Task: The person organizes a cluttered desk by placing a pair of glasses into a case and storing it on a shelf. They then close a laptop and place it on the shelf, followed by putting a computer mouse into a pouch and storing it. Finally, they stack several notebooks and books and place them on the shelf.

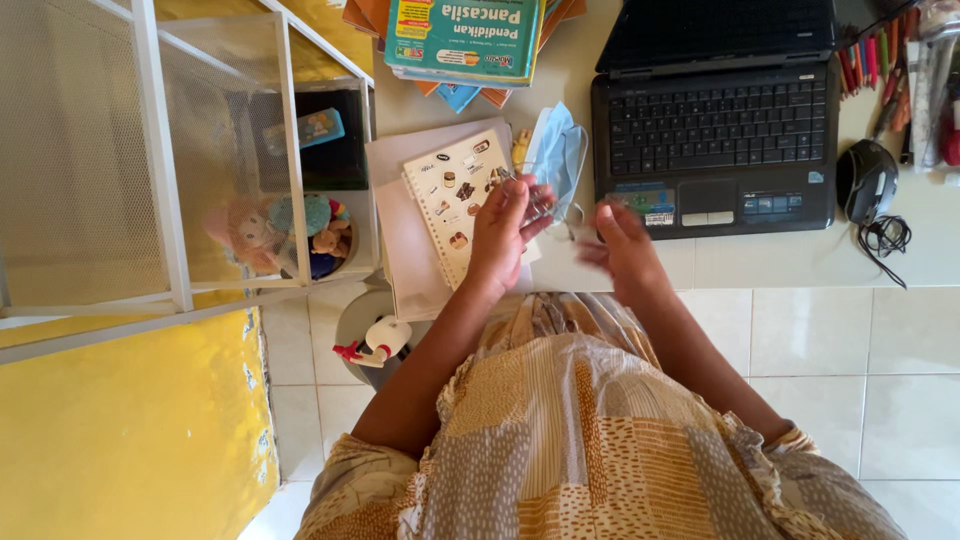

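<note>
Both my hands hover just in front of the laptop (715, 130). Left hand (503, 232) fingers pinch small glasses (548, 208) over the notebook (462, 200), probably to keep them off the table. Right hand (618, 240) is blurry, can't tell its grip.

We see both bare forearms reaching forward from the patterned sleeves, converging just short of the laptop (715, 120); the left hand (503, 230) is raised, fingers loosely curled and slightly spread; the right hand (622, 245) is blurred, fingers bent inward toward the left.
</note>
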